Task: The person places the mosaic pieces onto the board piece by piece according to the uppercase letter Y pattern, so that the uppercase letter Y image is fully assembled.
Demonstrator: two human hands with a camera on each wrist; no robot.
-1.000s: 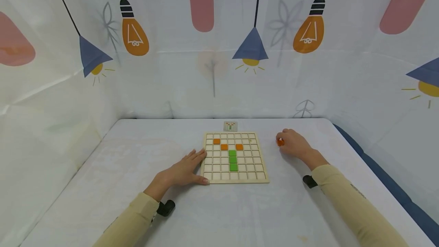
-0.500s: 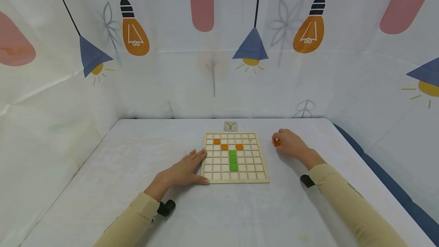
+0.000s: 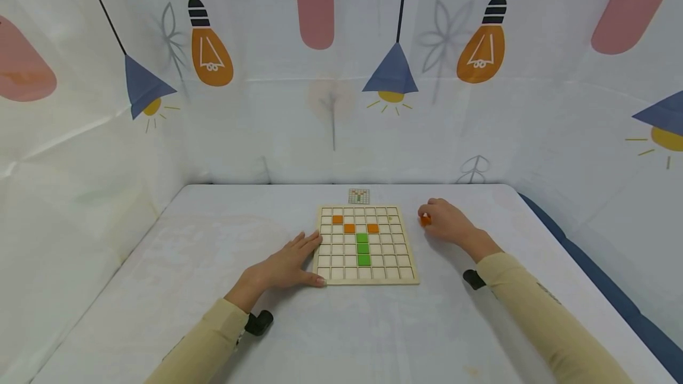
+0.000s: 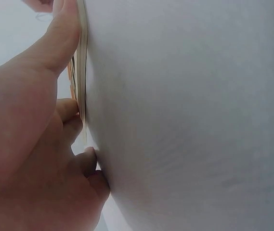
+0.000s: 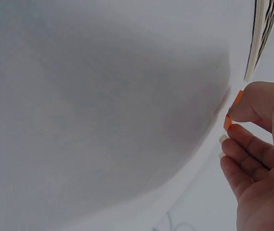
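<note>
A pale wooden grid board (image 3: 372, 282) lies on the table, with three orange tiles (image 3: 338, 219) and three green tiles (image 3: 363, 249) set in its squares. My left hand (image 3: 288, 264) rests at the board's left edge, fingers spread and thumb at the near left corner; the left wrist view shows the thumb (image 4: 62, 41) against the board's side. To the right of the board, my right hand (image 3: 447, 222) pinches an orange tile (image 3: 425, 220) between thumb and fingers. In the right wrist view that orange tile (image 5: 228, 121) shows near the thumb tip, above the table.
Just behind the board lies a small card (image 3: 358, 196) printed with a coloured grid pattern. The white table (image 3: 229, 212) ends at a wall of patterned cloth (image 3: 267, 123). Something dark blue (image 3: 576, 248) runs along the table's right side.
My right hand has moved a little left, closer to the board, with the orange tile in its fingers. The left hand and the board have stayed in place.
</note>
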